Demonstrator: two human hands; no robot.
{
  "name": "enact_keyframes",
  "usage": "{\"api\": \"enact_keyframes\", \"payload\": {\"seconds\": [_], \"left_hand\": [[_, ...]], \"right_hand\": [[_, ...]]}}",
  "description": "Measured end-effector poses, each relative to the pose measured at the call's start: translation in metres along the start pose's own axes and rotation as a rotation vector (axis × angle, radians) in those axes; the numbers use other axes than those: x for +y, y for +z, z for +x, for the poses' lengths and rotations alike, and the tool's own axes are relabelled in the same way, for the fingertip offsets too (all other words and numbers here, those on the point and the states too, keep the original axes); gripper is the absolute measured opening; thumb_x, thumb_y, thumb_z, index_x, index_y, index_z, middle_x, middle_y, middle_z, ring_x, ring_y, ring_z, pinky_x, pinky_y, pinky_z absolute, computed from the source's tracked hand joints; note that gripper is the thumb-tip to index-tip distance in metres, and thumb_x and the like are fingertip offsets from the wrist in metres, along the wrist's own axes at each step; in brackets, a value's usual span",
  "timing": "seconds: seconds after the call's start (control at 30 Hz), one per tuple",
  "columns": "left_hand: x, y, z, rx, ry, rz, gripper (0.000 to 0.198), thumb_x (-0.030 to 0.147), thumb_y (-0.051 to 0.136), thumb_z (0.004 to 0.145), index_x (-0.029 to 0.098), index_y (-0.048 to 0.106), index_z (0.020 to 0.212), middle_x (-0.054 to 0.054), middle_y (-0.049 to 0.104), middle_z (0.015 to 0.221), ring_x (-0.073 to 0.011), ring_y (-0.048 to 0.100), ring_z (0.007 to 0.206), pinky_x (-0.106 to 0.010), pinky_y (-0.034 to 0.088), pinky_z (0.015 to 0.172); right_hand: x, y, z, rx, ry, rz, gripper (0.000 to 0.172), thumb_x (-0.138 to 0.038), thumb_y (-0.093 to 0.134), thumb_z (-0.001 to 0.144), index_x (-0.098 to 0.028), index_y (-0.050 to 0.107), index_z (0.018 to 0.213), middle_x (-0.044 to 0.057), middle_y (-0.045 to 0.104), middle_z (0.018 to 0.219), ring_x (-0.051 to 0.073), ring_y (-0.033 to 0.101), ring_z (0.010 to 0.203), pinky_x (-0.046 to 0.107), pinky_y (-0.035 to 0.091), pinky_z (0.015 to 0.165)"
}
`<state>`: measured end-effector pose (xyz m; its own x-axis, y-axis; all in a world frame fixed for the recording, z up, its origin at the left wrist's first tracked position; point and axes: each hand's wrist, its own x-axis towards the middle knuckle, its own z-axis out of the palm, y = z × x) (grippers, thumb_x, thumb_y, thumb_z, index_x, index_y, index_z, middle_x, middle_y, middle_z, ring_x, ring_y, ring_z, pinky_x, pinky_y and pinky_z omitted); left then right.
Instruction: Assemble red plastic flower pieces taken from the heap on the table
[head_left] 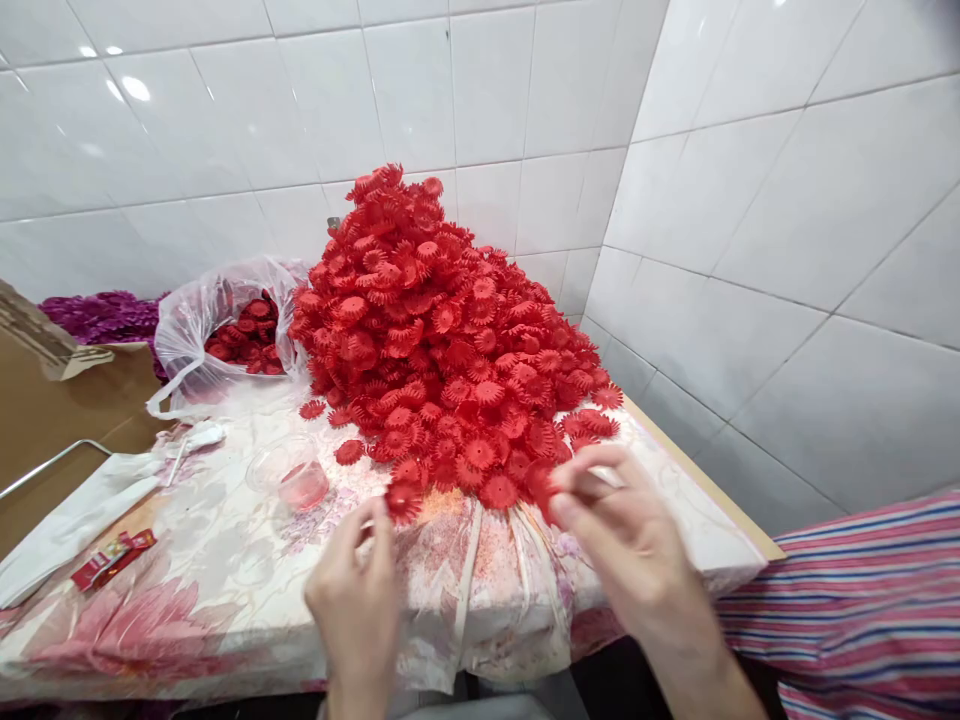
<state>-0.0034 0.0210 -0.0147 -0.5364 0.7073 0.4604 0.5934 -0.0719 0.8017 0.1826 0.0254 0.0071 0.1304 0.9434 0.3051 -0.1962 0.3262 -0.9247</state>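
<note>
A tall heap of red artificial flower heads (pixel 450 340), round with fringed edges, rises against the tiled wall. At its front edge my left hand (pixel 360 585) is closed in a pinch, with a dark red flower head (pixel 405 502) at its fingertips. My right hand (pixel 634 535), a little blurred, pinches another red flower head (pixel 541 486) between thumb and fingers. Pale strips (pixel 469 575) lie between my hands and hang over the table's front edge. Orange-pink crumbs are scattered under the front of the heap.
Left of the heap lie an open plastic bag (pixel 187 325) of darker red flower heads and a clear cup (pixel 304 485) with pink liquid. Farther left are a cardboard box (pixel 90 400), purple flowers (pixel 105 318) and a red wrapper (pixel 114 560). Striped cloth (pixel 862 590) hangs at right.
</note>
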Motion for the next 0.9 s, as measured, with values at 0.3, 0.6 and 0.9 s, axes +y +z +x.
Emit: {"api": "enact_keyframes", "payload": {"seconds": [0.3,0.6,0.9], "left_hand": [[0.003,0.003,0.005,-0.110,-0.129,-0.179,0.021,0.041,0.064,0.075,0.022,0.073,0.074,-0.002,0.075,0.078,-0.0195,0.068,0.071,-0.022,0.050,0.063],[0.016,-0.001,-0.007,-0.462,-0.295,-0.566,0.023,0.039,0.075,0.067,0.021,0.079,0.081,-0.004,0.077,0.078,-0.0208,0.070,0.073,-0.024,0.056,0.065],[0.007,-0.002,-0.012,-0.565,-0.305,-0.643,0.021,0.036,0.077,0.069,0.024,0.080,0.086,-0.005,0.078,0.081,-0.0192,0.072,0.075,-0.021,0.057,0.067]], "right_hand": [[0.010,0.015,0.049,0.098,-0.382,-0.572,0.007,-0.025,0.062,0.083,-0.022,0.058,0.089,0.007,0.062,0.086,0.026,0.060,0.085,0.043,0.049,0.081],[0.009,0.042,-0.004,-0.299,-0.068,-0.156,0.010,-0.014,0.057,0.083,-0.022,0.056,0.089,0.000,0.062,0.082,0.014,0.065,0.077,0.024,0.053,0.071],[0.014,0.037,-0.011,-0.275,0.126,0.197,0.014,-0.015,0.066,0.081,-0.024,0.058,0.089,-0.003,0.060,0.083,0.010,0.060,0.078,0.016,0.052,0.068]]}}
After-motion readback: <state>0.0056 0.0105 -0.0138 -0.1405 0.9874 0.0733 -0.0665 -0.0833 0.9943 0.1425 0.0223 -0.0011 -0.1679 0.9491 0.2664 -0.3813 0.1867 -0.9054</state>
